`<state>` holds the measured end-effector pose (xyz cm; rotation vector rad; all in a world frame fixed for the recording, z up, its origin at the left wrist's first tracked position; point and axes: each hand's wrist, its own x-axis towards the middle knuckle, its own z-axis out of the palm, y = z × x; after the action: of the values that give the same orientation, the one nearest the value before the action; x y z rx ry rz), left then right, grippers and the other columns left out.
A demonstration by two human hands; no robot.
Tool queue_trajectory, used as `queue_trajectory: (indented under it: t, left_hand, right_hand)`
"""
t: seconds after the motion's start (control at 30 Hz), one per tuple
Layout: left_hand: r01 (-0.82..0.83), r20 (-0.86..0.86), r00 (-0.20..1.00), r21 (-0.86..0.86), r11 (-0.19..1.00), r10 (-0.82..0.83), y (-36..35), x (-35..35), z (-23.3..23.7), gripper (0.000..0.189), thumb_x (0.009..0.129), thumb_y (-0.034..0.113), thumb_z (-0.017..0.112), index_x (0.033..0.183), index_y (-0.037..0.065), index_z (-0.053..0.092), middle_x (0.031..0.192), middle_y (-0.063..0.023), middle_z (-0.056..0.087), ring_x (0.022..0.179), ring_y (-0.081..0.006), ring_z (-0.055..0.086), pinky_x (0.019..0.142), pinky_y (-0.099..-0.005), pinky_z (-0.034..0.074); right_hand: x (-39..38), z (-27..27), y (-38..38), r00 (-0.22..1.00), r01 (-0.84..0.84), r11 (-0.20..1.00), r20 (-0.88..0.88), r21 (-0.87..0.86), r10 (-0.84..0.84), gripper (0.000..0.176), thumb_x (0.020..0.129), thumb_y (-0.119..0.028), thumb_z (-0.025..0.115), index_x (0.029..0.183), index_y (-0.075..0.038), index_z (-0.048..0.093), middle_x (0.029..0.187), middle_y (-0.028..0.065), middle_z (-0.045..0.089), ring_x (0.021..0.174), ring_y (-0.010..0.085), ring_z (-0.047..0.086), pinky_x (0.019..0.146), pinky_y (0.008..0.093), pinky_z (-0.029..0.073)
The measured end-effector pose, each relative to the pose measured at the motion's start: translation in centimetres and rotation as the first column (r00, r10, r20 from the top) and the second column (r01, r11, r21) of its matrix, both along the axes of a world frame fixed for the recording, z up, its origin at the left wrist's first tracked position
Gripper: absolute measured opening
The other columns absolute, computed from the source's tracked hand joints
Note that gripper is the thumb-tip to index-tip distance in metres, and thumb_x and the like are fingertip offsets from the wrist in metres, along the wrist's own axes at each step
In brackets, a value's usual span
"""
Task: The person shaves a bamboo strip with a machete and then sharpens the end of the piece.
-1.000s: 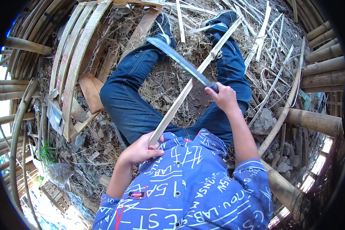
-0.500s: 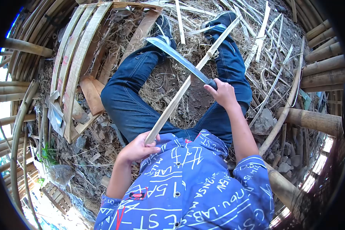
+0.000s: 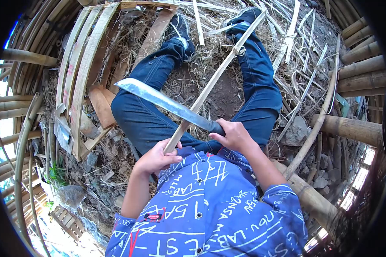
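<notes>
The grip of the right hand (image 3: 234,136) is clenched around the black handle of a long steel machete (image 3: 158,99), whose blade crosses over a long, pale, narrow wooden strip (image 3: 215,78); the left hand (image 3: 157,159) grasps the strip's near end, while its far end reaches over the dark right shoe (image 3: 245,18), toward the brown, shaving-littered ground's (image 3: 223,100) far edge

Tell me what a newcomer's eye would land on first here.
The long knife stands out first, gripped in the right hand and slanting across the pale strip, whose near end the left hand holds. Next come the blue shirt with bold white lettering at the bottom, and the pale slats at upper left.
</notes>
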<state>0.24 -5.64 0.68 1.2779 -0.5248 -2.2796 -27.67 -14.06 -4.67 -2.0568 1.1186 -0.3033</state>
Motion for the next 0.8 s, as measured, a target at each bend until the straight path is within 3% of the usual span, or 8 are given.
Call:
queue_trajectory:
  t: [0.23,0.47,0.63,0.8]
  left_hand:
    - [0.033,0.042,0.999,-0.031,0.999,-0.032,-0.1,-0.4,0.5,0.040,0.080,0.002,0.073,0.110,0.007,0.047,0.067,0.0096,0.034,0.048,0.0012,0.032,0.039,-0.0168,0.026]
    - [0.033,-0.007,0.999,-0.048,0.998,-0.034,2.0,0.6,1.2,0.040,0.081,0.000,0.071,0.112,0.006,0.047,0.067,0.0096,0.035,0.048,0.0006,0.033,0.040,-0.0171,0.028]
    - [0.035,0.031,0.999,-0.080,0.996,-0.033,1.9,1.1,1.7,0.039,0.081,0.001,0.071,0.112,0.006,0.047,0.066,0.0092,0.036,0.048,0.0001,0.033,0.040,-0.0178,0.028]
    - [0.057,0.061,0.997,-0.032,0.998,-0.055,0.5,0.3,0.8,0.036,0.081,0.003,0.073,0.108,0.005,0.049,0.065,0.0093,0.036,0.050,-0.0003,0.038,0.043,-0.0185,0.033]
  right_hand:
    - [0.2,-0.9,-0.7,0.999,-0.047,0.997,-0.029,-0.065,0.045,0.043,0.085,-0.047,0.064,0.093,-0.005,0.058,0.073,0.0196,0.065,0.069,0.0389,0.066,0.061,0.0475,0.051]
    - [-3.5,-3.5,-5.6,0.963,0.248,0.966,-0.086,-0.075,-0.254,0.041,0.088,-0.043,0.062,0.086,-0.003,0.056,0.073,0.0234,0.064,0.071,0.0436,0.064,0.064,0.0509,0.050]
    - [-3.2,-3.0,-5.5,0.947,0.278,0.938,-0.105,-0.208,-0.304,0.050,0.087,-0.054,0.061,0.089,-0.003,0.059,0.071,0.0229,0.064,0.071,0.0430,0.064,0.062,0.0506,0.050]
    - [-0.5,-1.1,-1.3,0.990,0.130,0.982,-0.037,-0.137,-0.136,0.049,0.080,-0.056,0.067,0.087,-0.009,0.061,0.070,0.0158,0.066,0.066,0.0368,0.066,0.057,0.0448,0.051]
